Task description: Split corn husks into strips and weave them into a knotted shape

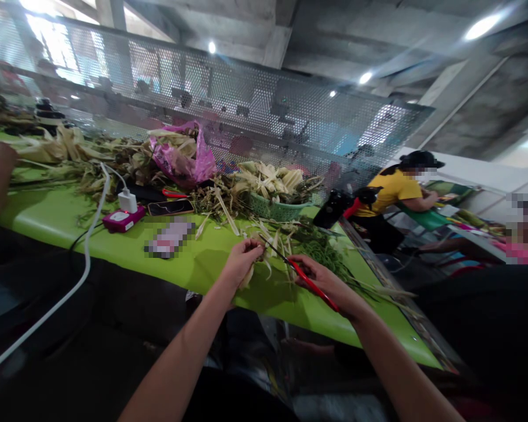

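Observation:
My left hand [241, 261] is closed in a pinch on a pale dried husk [247, 278] above the green table [220, 266]. Part of the husk hangs below the fingers. To its right, my right hand [323, 280] grips a pair of red-handled scissors [313, 285]. The dark blades point up and left, with their tips close to the fingers of my left hand. Whether the blades touch the husk I cannot tell. Loose pale strips and green leafy stalks [328, 249] lie just beyond both hands.
Behind stand a green basket [275, 210] of dried husks and a pink plastic bag [205, 161]. Two phones, one dark [171, 207], lie left, near a magenta power box [123, 220] with a white cable [88, 246]. A person in yellow [398, 187] works at the right.

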Motion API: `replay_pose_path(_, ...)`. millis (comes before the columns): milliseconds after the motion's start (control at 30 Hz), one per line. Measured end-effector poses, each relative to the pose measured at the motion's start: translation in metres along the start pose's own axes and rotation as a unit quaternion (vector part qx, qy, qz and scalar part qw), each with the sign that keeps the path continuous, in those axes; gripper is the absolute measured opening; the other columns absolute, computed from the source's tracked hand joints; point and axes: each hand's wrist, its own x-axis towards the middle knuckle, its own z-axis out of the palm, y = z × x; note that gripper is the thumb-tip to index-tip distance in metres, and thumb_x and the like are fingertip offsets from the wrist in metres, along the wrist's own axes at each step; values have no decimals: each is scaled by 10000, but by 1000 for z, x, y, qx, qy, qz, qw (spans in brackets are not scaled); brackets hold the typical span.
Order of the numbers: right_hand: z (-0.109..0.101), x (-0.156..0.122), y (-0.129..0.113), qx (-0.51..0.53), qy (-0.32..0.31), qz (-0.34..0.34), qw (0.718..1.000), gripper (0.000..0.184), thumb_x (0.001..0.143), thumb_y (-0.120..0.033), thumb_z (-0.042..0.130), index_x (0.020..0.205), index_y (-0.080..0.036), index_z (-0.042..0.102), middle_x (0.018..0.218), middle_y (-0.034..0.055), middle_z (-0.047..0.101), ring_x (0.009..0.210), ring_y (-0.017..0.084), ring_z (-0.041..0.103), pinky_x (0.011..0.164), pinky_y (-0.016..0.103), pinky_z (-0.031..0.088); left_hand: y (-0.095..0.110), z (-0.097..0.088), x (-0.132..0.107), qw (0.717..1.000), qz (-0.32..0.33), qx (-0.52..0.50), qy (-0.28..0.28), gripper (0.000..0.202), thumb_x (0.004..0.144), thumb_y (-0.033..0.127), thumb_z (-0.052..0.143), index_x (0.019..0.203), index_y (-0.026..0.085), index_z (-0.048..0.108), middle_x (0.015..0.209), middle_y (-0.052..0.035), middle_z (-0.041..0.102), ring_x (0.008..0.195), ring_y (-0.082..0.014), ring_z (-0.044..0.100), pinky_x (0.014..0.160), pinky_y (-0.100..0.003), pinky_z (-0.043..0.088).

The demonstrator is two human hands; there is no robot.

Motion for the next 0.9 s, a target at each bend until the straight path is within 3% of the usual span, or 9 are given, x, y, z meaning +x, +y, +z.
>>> replay_pose_path(200,0,-1,2,4,47,4,999,522,736,-446,680,1194,-227,561,878,38,626,797,196,569,682,292,464,-1,-1,0,1000,10,-4,-4,243,632,327,737,747,141,631,682,-1,571,625,-84,504,639,-208,400)
replay_pose_path(367,5,-3,2,104,79,49,990,547,752,-438,669,1228,-215,516,784,12,602,537,97,482,455,212,330,1,-1,-3,1000,0,-8,0,258,662,356,727,807,161,640,718,1,591,645,-79,518,644,-191,405)
replay_pose_path(500,16,2,-2,216,122,40,968,562,714,-409,708,1199,-200,515,823,37,649,487,82,463,428,211,319,3,-1,-4,1000,-7,4,-2,282,656,373,732,815,163,631,716,2,585,637,-82,519,635,-197,410)
replay_pose_path(667,31,21,-1,305,177,41,935,513,626,-342,783,1064,-210,552,763,1,631,420,57,405,382,209,326,2,-1,-3,1000,-11,11,-21,304,649,374,740,820,163,604,721,2,591,645,-92,554,639,-214,429)
replay_pose_path(800,36,31,1,307,159,52,937,541,586,-271,807,1057,-207,548,729,-32,585,429,36,408,377,176,312,0,-2,-2,999,-20,-5,-29,333,619,375,760,803,162,581,695,8,590,624,-96,568,619,-215,431)
replay_pose_path(900,35,32,0,298,163,39,940,622,548,-254,815,1103,-212,537,712,-42,561,512,72,492,436,188,369,0,-2,-2,999,-32,-9,-24,328,615,386,757,779,160,585,678,10,589,596,-93,557,594,-213,427)
